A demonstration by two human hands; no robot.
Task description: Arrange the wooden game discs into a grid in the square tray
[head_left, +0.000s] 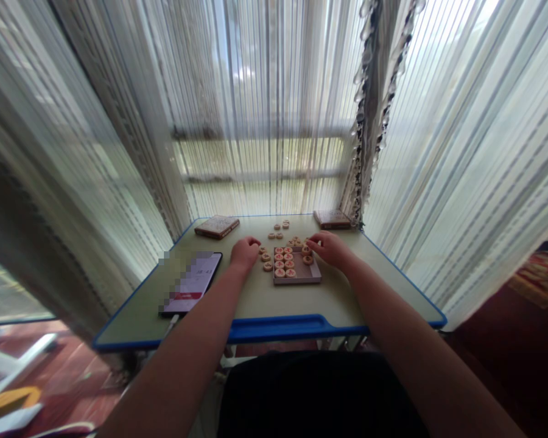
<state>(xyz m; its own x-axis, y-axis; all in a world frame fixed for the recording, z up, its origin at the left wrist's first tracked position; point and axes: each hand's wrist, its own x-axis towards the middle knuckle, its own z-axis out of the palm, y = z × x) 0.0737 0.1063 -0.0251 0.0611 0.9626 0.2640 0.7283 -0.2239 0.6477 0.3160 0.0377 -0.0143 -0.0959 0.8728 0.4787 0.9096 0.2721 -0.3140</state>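
Observation:
A shallow wooden tray (307,275) lies in the middle of a small blue-edged table (274,304), with several round wooden game discs (284,261) set in rows inside it. More discs (278,230) lie loose on the tabletop behind and to the left of the tray. My left hand (245,251) rests just left of the tray with its fingers curled, close to a few loose discs. My right hand (327,246) hovers over the tray's far right corner, fingers bent and pinched at a disc (307,249) there.
A phone (192,281) with a lit screen lies at the table's left. Two flat wooden boxes sit at the back, one left (217,226) and one right (332,218). Sheer striped curtains (274,109) hang close round the table on three sides.

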